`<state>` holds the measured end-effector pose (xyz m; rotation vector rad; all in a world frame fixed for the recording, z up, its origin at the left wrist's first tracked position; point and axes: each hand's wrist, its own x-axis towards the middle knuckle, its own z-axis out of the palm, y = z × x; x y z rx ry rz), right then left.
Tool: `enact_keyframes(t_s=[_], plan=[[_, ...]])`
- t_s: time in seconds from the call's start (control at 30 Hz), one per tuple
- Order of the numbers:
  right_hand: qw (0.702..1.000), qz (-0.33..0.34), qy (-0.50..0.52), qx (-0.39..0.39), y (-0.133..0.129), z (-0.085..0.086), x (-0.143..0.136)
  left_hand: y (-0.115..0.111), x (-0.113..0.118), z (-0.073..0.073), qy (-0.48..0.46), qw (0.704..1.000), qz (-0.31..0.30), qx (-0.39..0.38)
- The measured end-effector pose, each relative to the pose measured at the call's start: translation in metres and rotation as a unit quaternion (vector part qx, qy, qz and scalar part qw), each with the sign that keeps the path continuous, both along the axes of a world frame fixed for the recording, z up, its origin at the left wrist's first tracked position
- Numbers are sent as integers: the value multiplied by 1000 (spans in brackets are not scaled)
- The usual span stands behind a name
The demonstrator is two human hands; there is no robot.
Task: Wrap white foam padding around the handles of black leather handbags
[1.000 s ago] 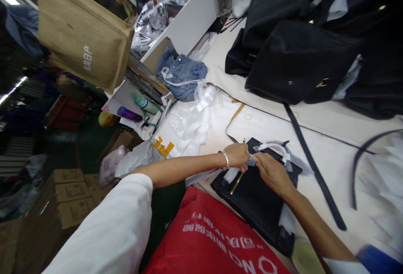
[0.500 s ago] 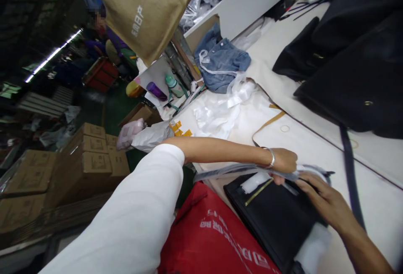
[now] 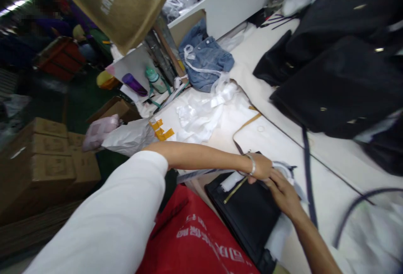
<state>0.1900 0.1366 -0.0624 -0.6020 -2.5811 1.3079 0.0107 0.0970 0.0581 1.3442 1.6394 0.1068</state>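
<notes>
My two hands are together over the black bag (image 3: 245, 213), my left hand (image 3: 260, 167) meeting my right hand (image 3: 286, 193) with the fingers overlapping. They hide one another's fingertips, so I cannot tell whether either is clamped on anything. They also cover part of the bag's far edge and the base of its pale-wrapped handle (image 3: 285, 165). The bag's lowest corner is close to the bottom of my view and hard to make out, my red apron (image 3: 195, 240) is cut off there, and the dark bags (image 3: 343, 89) run out past the right side.

The black bag lies flat on the pale tabletop (image 3: 273, 143), right in front of my apron. Its handle side points away from me, toward the upper right. Its long axis seems to slant from upper left to lower right, though with my hands in the way I cannot be sure. The gold zip (image 3: 235, 190) crosses that slant, beside a white-wrapped piece (image 3: 232, 180).

Half a second ago my hands were slightly apart, with the grey strip (image 3: 195, 175) running up to my left hand; now they meet. My view has swung right, so everything sits farther left, and a curved dark strap (image 3: 352, 207) shows at the right.
</notes>
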Motion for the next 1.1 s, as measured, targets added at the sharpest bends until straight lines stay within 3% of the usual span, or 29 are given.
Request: enact_keyframes(t_s=[0.1, 0.23, 0.53, 0.67, 0.8, 1.0, 1.1], plan=[[999, -38, -11, 27, -10, 13, -3, -6, -1, -8, 1, 1000, -17, -3], [972, -221, -51, 60, -22, 13, 11, -13, 3, -22, 12, 999, -27, -16], [956, -291, -24, 38, -49, 14, 21, -1, 32, -32, 66, 996, -16, -54], [961, -268, -47, 43, -47, 18, 32, 8, 48, -37, 80, 995, -19, -63], [975, -208, -64, 50, -24, 18, 37, 4, 53, -36, 86, 994, -19, -65], [995, -52, -10, 82, 18, -4, 23, -2, 46, -33, 87, 993, 2, -78], [996, -22, 8, 82, 28, -13, 15, 0, 42, -35, 89, 992, 21, -85]])
